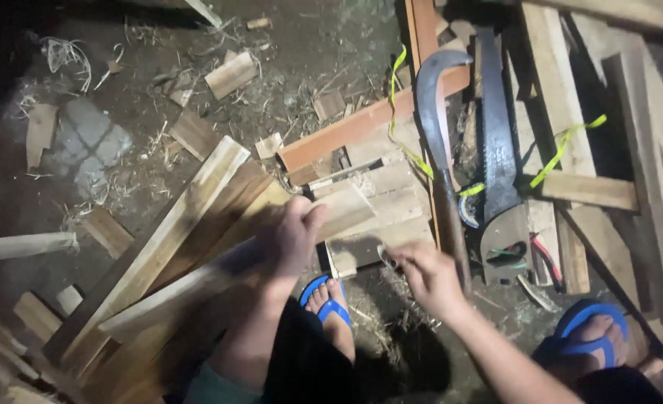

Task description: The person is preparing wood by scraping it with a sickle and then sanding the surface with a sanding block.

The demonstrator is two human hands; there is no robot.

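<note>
The left hand (292, 238) wraps its grip around the near end of a long plank (197, 280) slanting over stacked boards (174, 224). The right hand (425, 275), blurred, pinches something small; I cannot tell what. A curved blade (438, 127) lies just right, and bare dirt floor (301, 45) stretches far left.

The right hand (427, 275) is motion-blurred, so whatever small pale thing its fingers pinch cannot be told. The left hand (292, 236) covers part of a long plank (174, 295). The bottom edge cuts off both forearms.
</note>
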